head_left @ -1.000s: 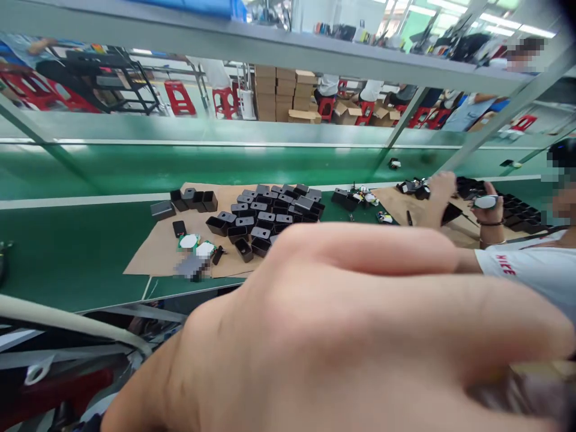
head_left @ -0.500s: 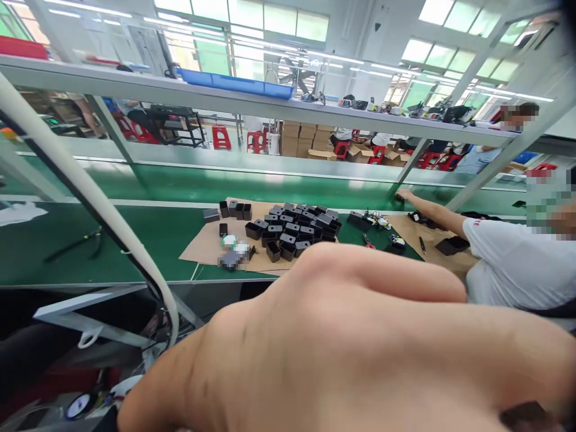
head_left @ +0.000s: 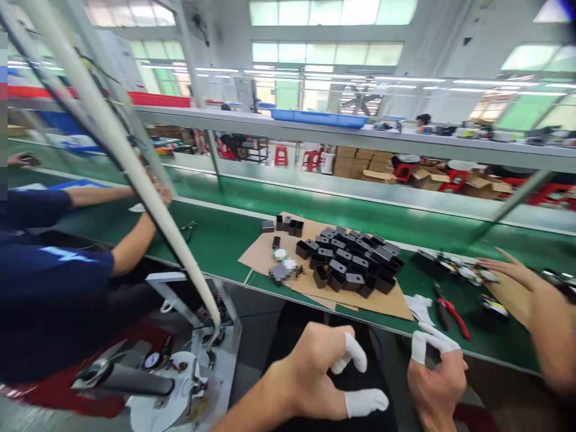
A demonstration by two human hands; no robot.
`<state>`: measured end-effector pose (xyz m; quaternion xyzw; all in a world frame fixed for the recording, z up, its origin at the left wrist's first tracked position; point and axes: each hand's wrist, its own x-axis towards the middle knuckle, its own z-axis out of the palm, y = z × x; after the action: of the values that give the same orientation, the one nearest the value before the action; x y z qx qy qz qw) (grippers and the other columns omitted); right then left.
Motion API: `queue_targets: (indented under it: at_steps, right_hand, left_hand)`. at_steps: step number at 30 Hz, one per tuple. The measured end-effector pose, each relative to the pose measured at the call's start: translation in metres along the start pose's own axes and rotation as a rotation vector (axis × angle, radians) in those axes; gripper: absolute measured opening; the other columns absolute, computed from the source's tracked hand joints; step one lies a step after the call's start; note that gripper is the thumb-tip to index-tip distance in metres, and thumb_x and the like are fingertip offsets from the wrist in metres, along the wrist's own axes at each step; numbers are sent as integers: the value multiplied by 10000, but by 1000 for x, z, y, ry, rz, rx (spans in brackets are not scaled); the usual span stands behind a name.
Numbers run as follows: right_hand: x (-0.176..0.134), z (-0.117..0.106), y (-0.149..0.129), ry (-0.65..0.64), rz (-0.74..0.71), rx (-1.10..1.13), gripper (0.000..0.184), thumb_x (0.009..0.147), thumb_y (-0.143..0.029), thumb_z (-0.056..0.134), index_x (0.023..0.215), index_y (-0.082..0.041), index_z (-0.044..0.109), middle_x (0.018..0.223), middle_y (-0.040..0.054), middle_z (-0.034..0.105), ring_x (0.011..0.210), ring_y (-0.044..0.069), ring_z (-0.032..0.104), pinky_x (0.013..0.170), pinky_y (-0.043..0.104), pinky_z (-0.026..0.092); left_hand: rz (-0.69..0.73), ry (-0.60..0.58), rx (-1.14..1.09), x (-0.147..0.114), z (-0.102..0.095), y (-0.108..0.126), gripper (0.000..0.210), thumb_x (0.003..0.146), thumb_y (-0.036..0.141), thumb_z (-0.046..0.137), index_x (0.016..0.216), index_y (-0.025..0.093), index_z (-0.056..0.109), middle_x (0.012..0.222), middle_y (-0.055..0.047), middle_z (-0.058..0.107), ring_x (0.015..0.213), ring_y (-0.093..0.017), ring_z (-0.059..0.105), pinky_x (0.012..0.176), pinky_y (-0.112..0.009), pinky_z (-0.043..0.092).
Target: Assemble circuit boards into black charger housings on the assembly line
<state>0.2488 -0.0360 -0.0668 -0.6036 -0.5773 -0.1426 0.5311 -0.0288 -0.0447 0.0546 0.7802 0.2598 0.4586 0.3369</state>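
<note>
My left hand (head_left: 319, 375) is held above my lap, thumb and fingers apart in a C shape with nothing between them. White finger covers sit on its thumb and fingertips. My right hand (head_left: 436, 381) is near the table's front edge, its white-covered thumb and fingers bent together; whether anything is pinched there cannot be made out. Just beyond it a crumpled white cloth-like piece (head_left: 419, 309) lies on the table. Many small black open boxes (head_left: 344, 258) stand grouped on brown cardboard (head_left: 400, 303) ahead of both hands.
Red-handled pliers (head_left: 452, 312) lie right of the cardboard. A co-worker's hand (head_left: 510, 270) reaches over parts at the right. Another person in a dark shirt (head_left: 49, 270) works at the left. A pale slanted pole (head_left: 135, 174) and a machine with a gauge (head_left: 153, 360) stand left.
The view has swung right-to-left, bringing the left-hand co-worker in. A bare arm or hand that filled the lower foreground is gone; both my hands now show lower down, apart.
</note>
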Motion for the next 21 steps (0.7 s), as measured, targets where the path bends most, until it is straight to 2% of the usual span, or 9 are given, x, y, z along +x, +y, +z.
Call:
queue_targets:
  at_steps: [2,5,7,10,12,13,15,18,21]
  right_hand:
    - [-1,22,-23,-87,-74,159,100,1012,-338,657,996,-243,683,1043,120,768,1022,347,723,983,523,499]
    - [14,63,-73,-489,-195,387,139,1005,-246,621,1124,-271,688,1122,96,760,1052,307,716,940,437,528]
    - [32,99,-109,-761,-258,333,186,996,-200,578,1137,-271,677,1134,87,746,1054,294,703,908,399,521]
    - [64,160,-149,-1003,-305,107,202,1007,-147,491,1100,-240,644,1109,80,717,989,249,694,848,344,496]
    - [82,198,-163,-1069,-332,9,248,998,-92,455,1129,-220,621,1145,79,702,1006,219,687,843,311,474]
    - [89,214,-167,-1092,-346,-18,278,968,-55,463,1139,-210,617,1149,81,698,1012,215,684,836,303,462]
    - [100,240,-172,-1157,-390,-54,329,886,5,515,1125,-190,630,1123,87,704,1000,224,684,811,304,442]
    - [108,263,-174,-1297,-507,-83,344,769,-5,697,1065,-179,672,1128,101,719,1014,263,691,810,321,438]
    - [108,272,-176,-1360,-599,-84,434,717,-66,818,1118,-173,690,1242,133,708,1107,309,684,876,354,458]
  left_hand:
    - [-275,89,16,-43,14,-37,298,775,357,914,867,243,654,671,43,545,552,-113,474,541,-270,369]
    - [-462,246,119,-89,19,-78,204,805,202,831,885,234,646,717,44,565,634,-128,538,631,-269,436]
    - [-469,396,256,-91,3,-99,117,885,206,760,919,233,652,808,13,604,747,-164,601,730,-302,500]
    - [-455,574,493,-57,-38,-134,105,953,242,708,1045,236,660,1047,-54,646,1006,-241,652,922,-399,552]
    - [-508,562,627,-28,-66,-160,342,914,222,747,1236,230,632,1207,-96,626,1187,-299,626,1041,-484,537]
    - [-541,496,657,-17,-78,-172,458,876,218,789,1297,221,608,1266,-112,612,1246,-321,603,1079,-516,522]
    - [-562,404,655,-3,-97,-193,529,778,207,881,1245,223,633,1212,-91,636,1208,-328,620,1070,-523,530]
    - [-567,335,623,-7,-112,-209,481,726,192,921,1133,238,668,1105,-52,666,1116,-303,653,1001,-482,562]
    - [-590,369,621,-27,-116,-207,456,786,197,877,1185,229,658,1130,-73,676,1125,-310,653,995,-503,563]
